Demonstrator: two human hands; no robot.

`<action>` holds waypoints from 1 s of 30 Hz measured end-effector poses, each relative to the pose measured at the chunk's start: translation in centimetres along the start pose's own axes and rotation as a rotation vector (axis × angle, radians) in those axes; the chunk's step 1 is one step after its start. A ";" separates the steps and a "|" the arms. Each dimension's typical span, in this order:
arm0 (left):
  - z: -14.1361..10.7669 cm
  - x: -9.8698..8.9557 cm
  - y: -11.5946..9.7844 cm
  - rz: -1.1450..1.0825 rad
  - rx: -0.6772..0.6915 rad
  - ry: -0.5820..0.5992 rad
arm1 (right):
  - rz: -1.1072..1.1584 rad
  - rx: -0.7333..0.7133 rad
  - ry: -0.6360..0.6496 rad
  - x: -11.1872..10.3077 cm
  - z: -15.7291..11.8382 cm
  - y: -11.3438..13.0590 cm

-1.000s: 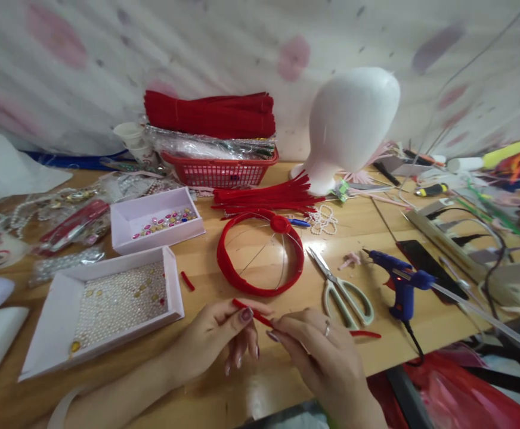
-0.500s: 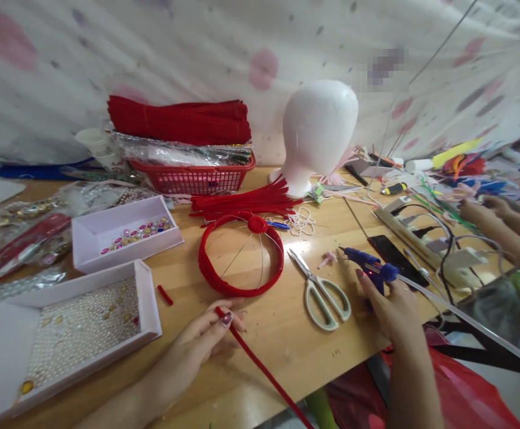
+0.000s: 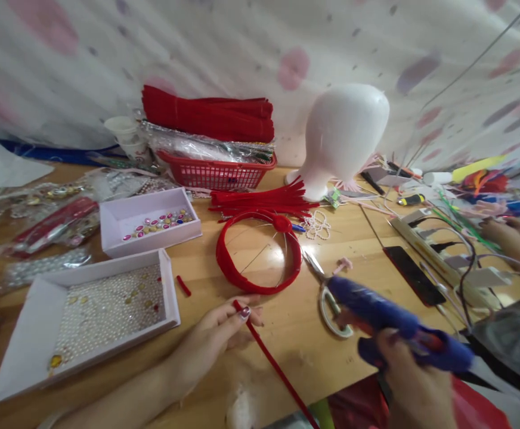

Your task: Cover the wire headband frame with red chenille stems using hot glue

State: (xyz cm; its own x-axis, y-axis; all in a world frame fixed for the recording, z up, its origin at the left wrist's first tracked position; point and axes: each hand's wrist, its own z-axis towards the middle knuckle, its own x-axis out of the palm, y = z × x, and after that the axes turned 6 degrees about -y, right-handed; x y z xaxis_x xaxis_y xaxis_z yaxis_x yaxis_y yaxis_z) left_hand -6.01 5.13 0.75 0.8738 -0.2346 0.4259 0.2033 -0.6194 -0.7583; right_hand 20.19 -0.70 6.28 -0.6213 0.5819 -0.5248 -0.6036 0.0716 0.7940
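Note:
Pinched between the thumb and fingers of my left hand (image 3: 224,328) is one end of a long red pipe cleaner (image 3: 276,370), which slants down toward the table's front edge. My right hand (image 3: 409,375) grips a blue hot glue gun (image 3: 371,305), its nozzle end pointing left over the scissors (image 3: 328,311) and hiding part of their handles. Just beyond my left fingers lies a red fuzzy ring (image 3: 226,262) with thin wires across it and a red disc (image 3: 282,223) on its far rim. A short red piece (image 3: 183,286) rests left of the ring.
White boxes of pearls (image 3: 173,301) and gems (image 3: 197,229) stand left. Behind are a red basket (image 3: 224,174), a red pipe-cleaner bundle (image 3: 260,199) and a white foam head (image 3: 344,131). Rightward lie a phone (image 3: 412,275), a power strip (image 3: 439,250) and another person's hands (image 3: 505,235).
My right hand has lifted the glue gun off the table and brought it nearer, over the scissors. My left hand keeps its pinch on the pipe cleaner. The view has shifted slightly left.

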 end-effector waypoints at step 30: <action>0.8 0.0 0.3 -0.112 0.061 0.054 | -0.140 -0.412 0.388 5.9 0.4 2.0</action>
State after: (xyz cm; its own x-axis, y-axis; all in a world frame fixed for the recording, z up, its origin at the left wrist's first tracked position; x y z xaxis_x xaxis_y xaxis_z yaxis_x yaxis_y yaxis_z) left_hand -5.63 5.53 0.07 0.8196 -0.2071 0.5343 0.3264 -0.5977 -0.7323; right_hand 15.52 3.23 4.93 -0.6123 0.2442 -0.7520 -0.7895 -0.2395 0.5650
